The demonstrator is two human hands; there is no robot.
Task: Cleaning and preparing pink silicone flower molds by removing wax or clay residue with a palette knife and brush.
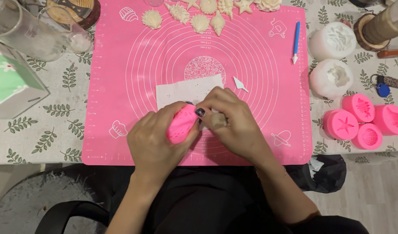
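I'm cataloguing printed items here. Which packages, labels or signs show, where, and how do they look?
Carton: far left on the leaf-print tablecloth, boxy, green with white flowers, pale grey sides.
Pink mat: centre of the table, rectangular, white printed rings and baking icons.
No screens or signs show.

The mat [121, 86] is lying centred on the table [43, 134]. Shell casts [200, 23] are sitting along its far edge, a sheet [181, 92] at its middle. Both hands [155, 138] [235, 119] are meeting over the sheet's near edge, gripping a mould [181, 123]. Right of the mat, further moulds [359, 119] are resting, possibly touching.
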